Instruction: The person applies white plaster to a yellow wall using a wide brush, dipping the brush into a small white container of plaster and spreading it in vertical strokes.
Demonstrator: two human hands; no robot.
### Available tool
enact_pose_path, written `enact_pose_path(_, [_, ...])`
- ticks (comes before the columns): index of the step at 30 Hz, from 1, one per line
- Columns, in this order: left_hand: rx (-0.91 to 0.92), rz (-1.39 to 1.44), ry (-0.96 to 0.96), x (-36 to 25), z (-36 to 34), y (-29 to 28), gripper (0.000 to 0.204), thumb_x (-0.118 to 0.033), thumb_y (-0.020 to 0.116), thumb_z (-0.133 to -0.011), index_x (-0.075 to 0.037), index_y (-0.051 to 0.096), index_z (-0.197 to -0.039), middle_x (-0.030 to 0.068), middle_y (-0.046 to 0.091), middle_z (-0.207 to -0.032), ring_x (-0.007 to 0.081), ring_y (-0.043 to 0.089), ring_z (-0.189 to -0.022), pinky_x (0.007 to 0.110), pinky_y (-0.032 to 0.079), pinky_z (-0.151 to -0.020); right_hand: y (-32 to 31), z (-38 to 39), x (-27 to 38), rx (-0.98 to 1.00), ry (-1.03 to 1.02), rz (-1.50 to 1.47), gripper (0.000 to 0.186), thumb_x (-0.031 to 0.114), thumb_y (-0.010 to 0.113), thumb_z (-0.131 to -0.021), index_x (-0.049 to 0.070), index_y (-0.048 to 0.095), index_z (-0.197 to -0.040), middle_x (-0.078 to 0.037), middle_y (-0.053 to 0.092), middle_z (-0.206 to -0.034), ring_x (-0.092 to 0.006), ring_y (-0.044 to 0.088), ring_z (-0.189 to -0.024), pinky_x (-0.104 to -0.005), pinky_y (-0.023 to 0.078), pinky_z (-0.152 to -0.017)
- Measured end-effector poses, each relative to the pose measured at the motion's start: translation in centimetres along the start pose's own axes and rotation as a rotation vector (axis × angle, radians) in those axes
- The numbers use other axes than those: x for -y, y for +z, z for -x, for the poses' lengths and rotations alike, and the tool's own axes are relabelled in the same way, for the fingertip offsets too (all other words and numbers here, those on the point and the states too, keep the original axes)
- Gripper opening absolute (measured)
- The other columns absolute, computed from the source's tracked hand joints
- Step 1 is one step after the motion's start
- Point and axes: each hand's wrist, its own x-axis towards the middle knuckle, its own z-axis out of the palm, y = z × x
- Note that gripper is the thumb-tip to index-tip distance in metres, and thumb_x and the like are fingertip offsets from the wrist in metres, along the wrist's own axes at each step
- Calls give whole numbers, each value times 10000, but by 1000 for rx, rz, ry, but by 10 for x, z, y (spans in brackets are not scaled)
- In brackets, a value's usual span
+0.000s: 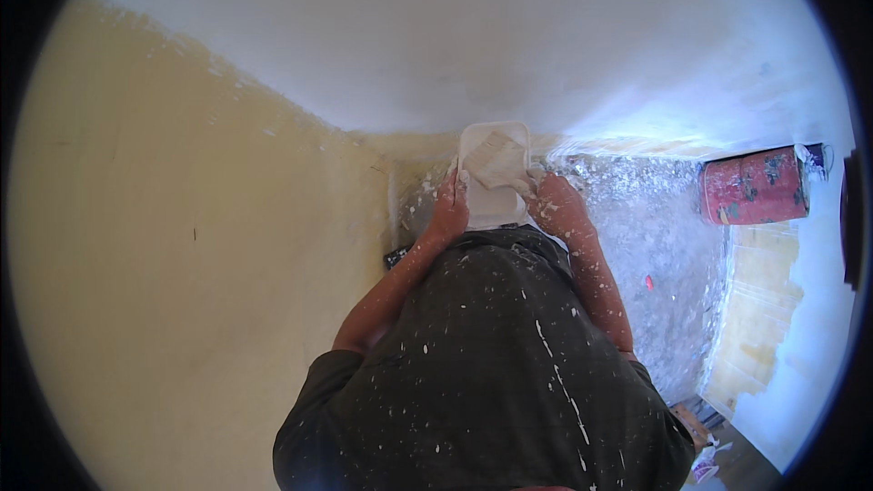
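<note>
White wall ahead; left hand (450, 205) grips white tub (494, 173), right hand (555, 205) clasps brush (500, 164) inside

– What kind of place are we in?

– We are in a room being painted. The wall (182, 245) beside us is yellow below and fresh white (455, 27) above.

– What else shows it?

– The floor (655, 236) is speckled with white splashes, and a red, paint-stained bucket (753, 186) lies by the far wall.
</note>
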Motion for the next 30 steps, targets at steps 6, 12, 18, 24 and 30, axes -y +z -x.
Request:
enact_pose_path(6, [-26, -19, 26, 25, -4, 16, 390, -187, 343, -929, 67, 409, -1217, 259, 460, -1196, 357, 419, -1146, 381, 300, -987, 23, -14, -9, -151, -141, -127, 371, 309, 473, -878, -44, 557, -955, -243, 579, -910, -393, 548, -890, -441, 425, -738])
enact_pose_path(12, [-69, -222, 28, 37, -8, 31, 418, -198, 333, -931, 76, 362, -1245, 275, 420, -1228, 381, 379, -1168, 387, 279, -1002, 49, -25, -38, -124, -61, -435, 378, 280, 513, -876, -61, 548, -1035, -188, 611, -816, -223, 592, -776, -342, 450, -679])
enact_pose_path(18, [-126, -214, 9, 47, -19, 51, 446, -218, 291, -945, 75, 301, -1282, 260, 379, -1269, 358, 380, -1174, 359, 266, -1019, 12, -3, -40, -82, -12, -717, 315, 211, 542, -870, -40, 506, -1055, -100, 587, -724, -133, 551, -641, -276, 431, -564])
enact_pose_path(24, [-205, -187, -18, 57, -4, 59, 433, -170, 305, -938, 50, 266, -1310, 237, 378, -1270, 331, 387, -1174, 345, 283, -1014, 24, 4, -58, -148, -53, -861, 325, 238, 519, -885, 14, 463, -1114, -27, 548, -724, -45, 434, -575, -203, 355, -487])
enact_pose_path(30, [-184, -286, -72, 85, 5, 66, 525, -18, 437, -827, 37, 255, -1317, 234, 309, -1325, 345, 331, -1219, 371, 268, -1028, 38, -12, -73, -450, -214, -732, 402, 231, 508, -889, -6, 457, -1209, -71, 551, -834, -113, 497, -709, -260, 426, -608])
